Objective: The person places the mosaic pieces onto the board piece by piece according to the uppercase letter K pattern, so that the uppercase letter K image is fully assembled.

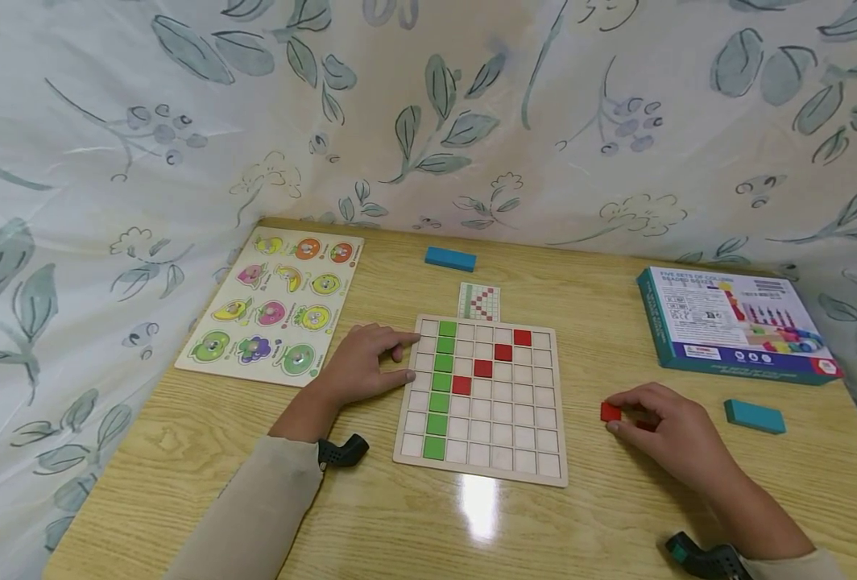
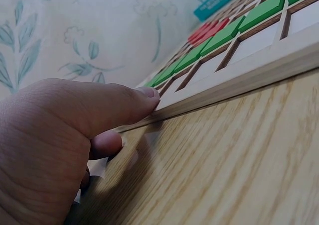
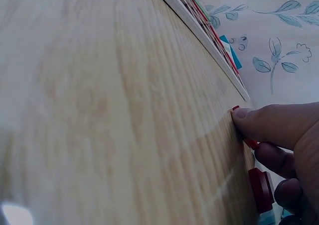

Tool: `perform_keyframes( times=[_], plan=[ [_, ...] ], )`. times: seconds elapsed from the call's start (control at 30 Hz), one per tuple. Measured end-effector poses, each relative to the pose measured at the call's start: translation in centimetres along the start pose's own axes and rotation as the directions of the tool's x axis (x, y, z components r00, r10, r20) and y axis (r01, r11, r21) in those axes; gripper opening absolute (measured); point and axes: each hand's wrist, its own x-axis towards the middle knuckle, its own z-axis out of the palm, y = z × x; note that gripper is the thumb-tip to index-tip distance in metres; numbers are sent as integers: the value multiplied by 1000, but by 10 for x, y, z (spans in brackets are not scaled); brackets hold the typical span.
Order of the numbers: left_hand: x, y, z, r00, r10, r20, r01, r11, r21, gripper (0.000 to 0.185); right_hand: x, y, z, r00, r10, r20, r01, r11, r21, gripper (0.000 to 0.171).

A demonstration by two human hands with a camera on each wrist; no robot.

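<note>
A square wooden grid board (image 1: 562,403) lies on the table, with a column of green tiles (image 1: 439,402) and a diagonal of red tiles (image 1: 482,368) in its cells. At the board's left edge rests my left hand (image 1: 359,362), its index finger and thumb extended against the rim; the left wrist view shows the thumb (image 2: 124,103) there. To the right of the board, my right hand (image 1: 668,431) pinches a small red tile (image 1: 610,412) between thumb and fingertips, close to the tabletop. Another red piece (image 3: 260,190) lies beneath that hand, partly hidden.
A small pattern card (image 1: 479,301) touches the board's far edge. Behind it is a blue block (image 1: 450,258); a teal block (image 1: 755,416) lies right of my right hand. A fruit puzzle board (image 1: 269,306) lies left, a toy box (image 1: 740,322) right. Patterned cloth (image 1: 428,121) hangs behind.
</note>
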Motion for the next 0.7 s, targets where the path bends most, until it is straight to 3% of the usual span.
perform_keyframes(
  times=[0.7],
  plan=[
    [-1, 3, -3, 1000, 1, -2, -1, 1000, -4, 52, 2, -14, 6, 999, -25, -27, 26, 999, 25, 26]
  ],
)
